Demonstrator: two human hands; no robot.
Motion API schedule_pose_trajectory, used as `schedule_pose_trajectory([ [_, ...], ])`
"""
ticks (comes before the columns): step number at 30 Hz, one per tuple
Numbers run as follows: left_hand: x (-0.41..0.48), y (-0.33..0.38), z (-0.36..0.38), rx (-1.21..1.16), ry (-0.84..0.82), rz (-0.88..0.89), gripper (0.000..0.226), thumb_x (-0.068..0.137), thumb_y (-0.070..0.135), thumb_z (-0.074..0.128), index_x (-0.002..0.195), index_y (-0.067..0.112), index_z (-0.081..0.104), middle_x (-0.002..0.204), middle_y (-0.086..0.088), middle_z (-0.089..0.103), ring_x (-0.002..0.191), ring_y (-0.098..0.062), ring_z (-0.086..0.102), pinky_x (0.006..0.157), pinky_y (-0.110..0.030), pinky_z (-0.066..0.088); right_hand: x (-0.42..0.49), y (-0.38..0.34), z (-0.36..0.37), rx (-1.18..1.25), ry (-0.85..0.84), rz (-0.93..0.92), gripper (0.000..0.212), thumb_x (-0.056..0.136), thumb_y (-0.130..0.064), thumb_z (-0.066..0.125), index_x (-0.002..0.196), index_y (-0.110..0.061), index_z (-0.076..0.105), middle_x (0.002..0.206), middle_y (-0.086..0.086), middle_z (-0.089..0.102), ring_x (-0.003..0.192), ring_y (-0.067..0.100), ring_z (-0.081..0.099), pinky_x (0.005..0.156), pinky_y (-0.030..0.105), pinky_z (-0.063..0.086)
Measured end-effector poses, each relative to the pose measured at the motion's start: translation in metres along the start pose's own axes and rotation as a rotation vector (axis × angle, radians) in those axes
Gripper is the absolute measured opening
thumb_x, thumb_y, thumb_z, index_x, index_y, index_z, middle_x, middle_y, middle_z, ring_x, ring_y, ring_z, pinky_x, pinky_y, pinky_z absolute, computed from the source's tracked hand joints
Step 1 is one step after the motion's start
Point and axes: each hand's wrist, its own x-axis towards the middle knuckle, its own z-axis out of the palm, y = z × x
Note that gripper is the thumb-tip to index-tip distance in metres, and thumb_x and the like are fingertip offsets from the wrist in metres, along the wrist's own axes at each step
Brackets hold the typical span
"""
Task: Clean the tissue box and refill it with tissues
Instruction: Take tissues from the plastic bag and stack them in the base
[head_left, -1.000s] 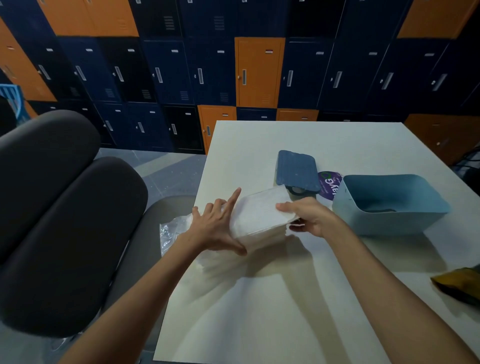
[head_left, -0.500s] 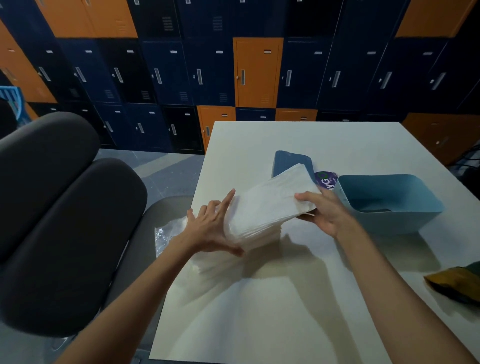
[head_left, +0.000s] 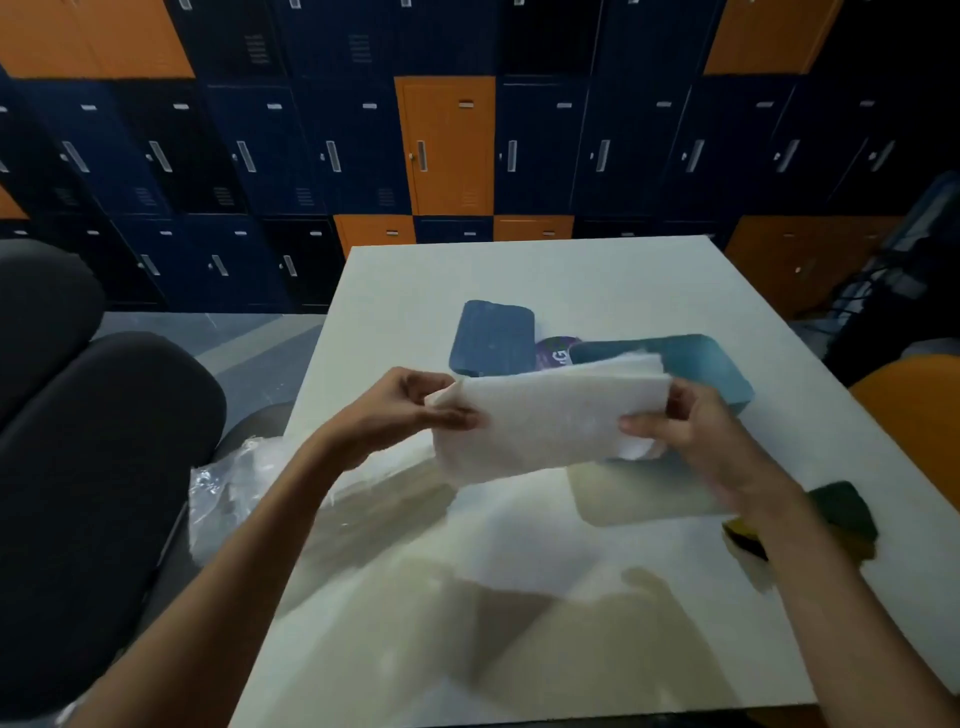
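Note:
A thick white stack of tissues is held in the air above the white table. My left hand pinches its left end and my right hand grips its right end. Just behind the stack, partly hidden by it, sits the open light-blue tissue box. The box's dark-blue lid lies flat to the left of the box. More white tissues lie on the table under my left wrist.
A purple label lies between lid and box. A green and yellow cloth lies by my right forearm. Crumpled clear plastic wrap hangs over the table's left edge beside a dark chair. Blue and orange lockers stand behind.
Both hands have lifted the tissue stack off the pile and carried it right, up in front of the open box. My left hand went from resting flat on the pile to pinching the stack's end.

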Motion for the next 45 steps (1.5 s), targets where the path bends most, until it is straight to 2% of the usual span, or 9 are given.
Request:
schedule_pose_trajectory([
  [4,-0.01,-0.02,0.05,-0.301,0.124,0.009,0.01,0.082,0.016,0.072,0.088,0.007,0.072,0.079,-0.004,0.069,0.07,-0.011,0.061,0.063,-0.021,0.05,-0.018,0.042,-0.008,-0.122,0.114,0.055,0.03,0.075,0.006,0.074,0.093,-0.017,0.066,0.079,-0.008,0.068,0.066,-0.001,0.064,0.056,0.013,0.05],
  [9,-0.008,-0.044,0.102,-0.427,0.304,0.024,0.011,0.083,0.013,0.071,0.092,0.007,0.073,0.082,-0.006,0.071,0.076,-0.015,0.063,0.073,-0.029,0.051,-0.024,0.085,-0.017,-0.153,0.141,0.013,0.024,0.077,0.01,0.07,0.082,-0.013,0.063,0.075,-0.002,0.064,0.069,0.006,0.059,0.058,0.011,0.046],
  [15,-0.01,-0.056,0.128,-0.434,0.432,0.026,0.049,0.07,0.051,0.069,0.115,0.031,0.065,0.108,-0.003,0.07,0.093,-0.015,0.064,0.088,-0.03,0.05,-0.02,0.099,-0.009,-0.119,0.155,-0.062,0.034,0.071,0.012,0.069,0.088,-0.017,0.063,0.084,0.0,0.065,0.07,-0.002,0.058,0.061,0.015,0.048],
  [22,-0.008,-0.058,0.13,-0.475,0.66,0.061,0.02,0.097,0.024,0.054,0.105,0.015,0.07,0.099,0.0,0.069,0.09,-0.007,0.058,0.076,-0.013,0.044,-0.01,0.101,-0.005,-0.03,0.193,-0.102,0.033,0.068,0.002,0.069,0.092,-0.02,0.064,0.089,-0.005,0.067,0.076,0.002,0.061,0.064,0.015,0.049],
  [26,-0.011,-0.057,0.125,-0.478,0.561,0.014,0.021,0.099,0.032,0.048,0.116,0.024,0.058,0.108,0.021,0.061,0.091,0.021,0.056,0.075,0.002,0.039,-0.007,0.106,-0.004,-0.025,0.177,-0.017,0.04,0.079,0.012,0.064,0.099,-0.023,0.063,0.091,-0.001,0.069,0.081,0.01,0.064,0.065,0.017,0.052],
  [30,-0.007,-0.068,0.119,-0.322,0.369,-0.031,0.072,0.07,0.045,0.081,0.131,0.034,0.044,0.124,0.019,0.055,0.112,0.011,0.051,0.092,-0.013,0.044,-0.006,0.106,-0.005,0.007,0.203,0.026,0.034,0.084,0.004,0.064,0.109,-0.02,0.061,0.097,-0.003,0.069,0.088,0.012,0.064,0.068,0.017,0.051],
  [35,0.0,-0.071,0.112,-0.41,0.414,0.012,0.033,0.082,0.028,0.075,0.103,0.007,0.062,0.098,-0.014,0.067,0.089,-0.018,0.06,0.079,-0.035,0.049,-0.008,0.1,-0.007,0.022,0.171,0.043,0.031,0.088,-0.002,0.063,0.105,-0.027,0.061,0.097,-0.007,0.069,0.089,0.01,0.064,0.069,0.022,0.052],
  [38,0.001,-0.067,0.111,-0.437,0.459,-0.022,0.051,0.083,0.042,0.069,0.087,-0.006,0.054,0.076,-0.008,0.053,0.074,-0.017,0.047,0.066,-0.034,0.038,-0.008,0.1,-0.01,0.07,0.116,0.083,0.03,0.088,-0.002,0.062,0.102,-0.029,0.063,0.101,-0.004,0.071,0.094,0.016,0.067,0.08,0.036,0.057],
  [45,0.005,-0.056,0.116,-0.425,0.572,0.022,0.043,0.094,0.042,0.055,0.064,0.017,0.036,0.065,-0.001,0.028,0.06,-0.009,0.026,0.051,-0.026,0.022,-0.012,0.095,-0.013,0.132,0.101,0.053,0.025,0.09,-0.002,0.059,0.104,-0.022,0.063,0.097,-0.004,0.072,0.092,0.013,0.069,0.083,0.034,0.057],
])
